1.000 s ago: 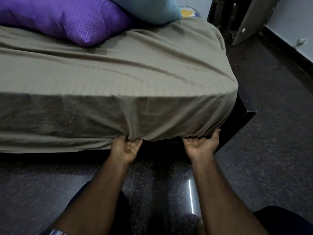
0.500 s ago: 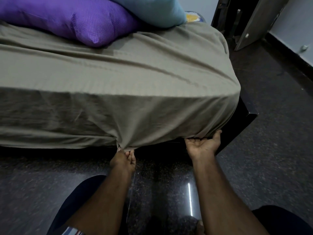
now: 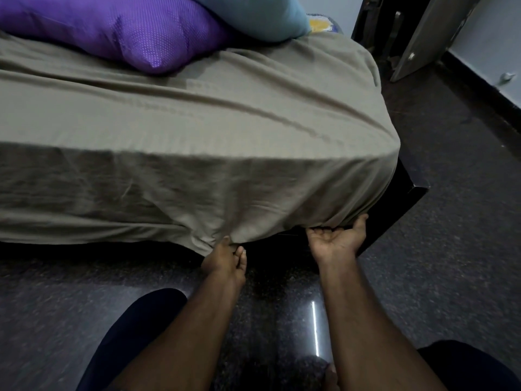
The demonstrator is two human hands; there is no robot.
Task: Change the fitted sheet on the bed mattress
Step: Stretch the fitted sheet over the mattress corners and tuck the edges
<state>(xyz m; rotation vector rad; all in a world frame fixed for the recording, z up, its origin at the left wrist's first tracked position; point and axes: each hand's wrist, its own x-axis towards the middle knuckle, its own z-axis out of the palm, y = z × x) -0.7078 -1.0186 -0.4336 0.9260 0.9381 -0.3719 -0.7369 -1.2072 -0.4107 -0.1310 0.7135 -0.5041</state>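
The lower hem of the olive fitted sheet point(image 3: 197, 142) is pinched by the left hand point(image 3: 225, 261), whose fingers are drawn together around a small bunch of cloth that is pulled down just below the mattress side. The right hand point(image 3: 337, 241) is turned palm up at the near corner of the bed, its fingers curled up under the sheet's edge and hidden there, with the thumb raised against the cloth; the hem is held from beneath, though the grip itself is partly concealed. Between the two hands the hem is seen hanging loose over a dark gap. The sheet is spread over the whole visible top and near side of the mattress, with long creases running across the top toward the corner and finer wrinkles gathered above the left hand. The black bed frame point(image 3: 411, 190) is exposed at the corner just beside the right hand. Further back, a purple pillow point(image 3: 127, 26) is laid on the sheet, and a light blue pillow point(image 3: 262, 15) is rested partly against it. A dark speckled floor point(image 3: 451, 221) is seen around the bed, and a grey door point(image 3: 431, 35) stands ajar at the upper right.
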